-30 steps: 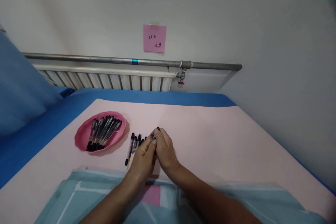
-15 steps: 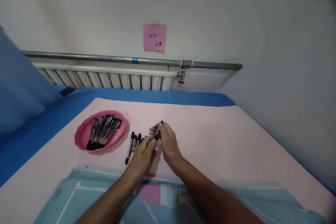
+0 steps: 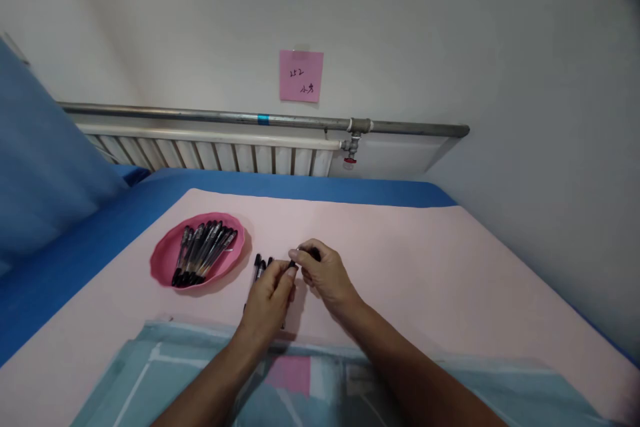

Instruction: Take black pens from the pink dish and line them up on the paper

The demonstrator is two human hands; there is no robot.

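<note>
My left hand [image 3: 270, 295] is closed around a black pen [image 3: 293, 263], whose dark end sticks up between thumb and forefinger. Just to its right, my right hand [image 3: 327, 277] pinches at that upper end with thumb and fingertips. A dark piece [image 3: 315, 253] shows inside the curled fingers of my right hand; whether it is a separate cap, I cannot make out. Several black-capped clear pens [image 3: 257, 267] lie on the pink sheet left of my left hand, partly hidden behind it.
A pink scalloped dish [image 3: 161, 260] at the left holds several black-capped pens [image 3: 203, 253]. The pink sheet [image 3: 400, 267] covers a blue-edged table [image 3: 300, 185]. Teal cloth [image 3: 165, 347] lies along the near edge. Behind stand a radiator [image 3: 225, 153] and a metal pipe [image 3: 210, 115].
My right hand has turned, its fingers now curled and pinching at the pen's end. The black cap end that stuck up above it no longer does. The view has shifted slightly.
</note>
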